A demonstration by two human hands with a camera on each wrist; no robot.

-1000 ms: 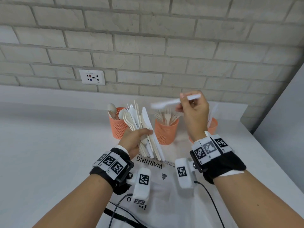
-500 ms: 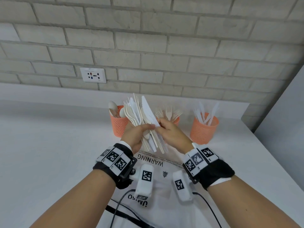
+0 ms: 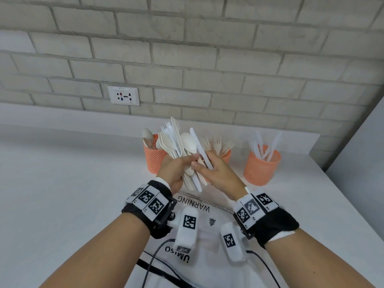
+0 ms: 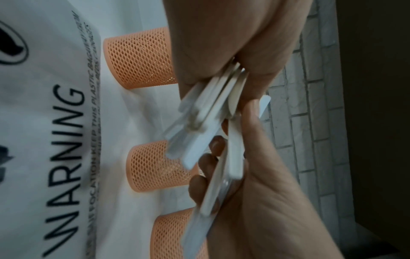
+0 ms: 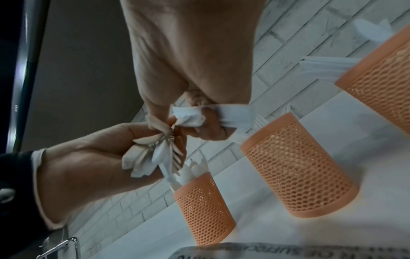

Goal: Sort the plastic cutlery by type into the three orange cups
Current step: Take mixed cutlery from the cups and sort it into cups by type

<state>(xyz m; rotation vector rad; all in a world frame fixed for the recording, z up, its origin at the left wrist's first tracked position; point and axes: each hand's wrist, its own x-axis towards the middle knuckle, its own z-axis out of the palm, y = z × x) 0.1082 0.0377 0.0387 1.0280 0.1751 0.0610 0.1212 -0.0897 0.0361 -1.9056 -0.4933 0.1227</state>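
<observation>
My left hand (image 3: 182, 166) grips a fanned bundle of white and cream cutlery (image 3: 178, 142) upright above the table, also seen as bundle (image 4: 206, 122) and bundle (image 5: 155, 154). My right hand (image 3: 202, 161) pinches a white knife (image 3: 199, 147) at the bundle's right edge; the knife (image 5: 233, 113) lies between thumb and fingers. Three orange mesh cups stand behind. The left cup (image 3: 154, 161) holds spoons. The middle cup (image 3: 227, 156) holds forks and is partly hidden by my hands. The right cup (image 3: 261, 167) holds white knives.
A white plastic bag (image 3: 197, 208) printed WARNING lies on the white table (image 3: 62, 194) under my wrists, with black cables across it. The brick wall (image 3: 187, 59) with a socket (image 3: 123, 95) rises behind the cups. A grey panel (image 3: 363, 163) closes off the right side.
My right hand, which held a white knife up near the right cup, came back empty to the bundle and now pinches another knife there. The left hand stayed put.
</observation>
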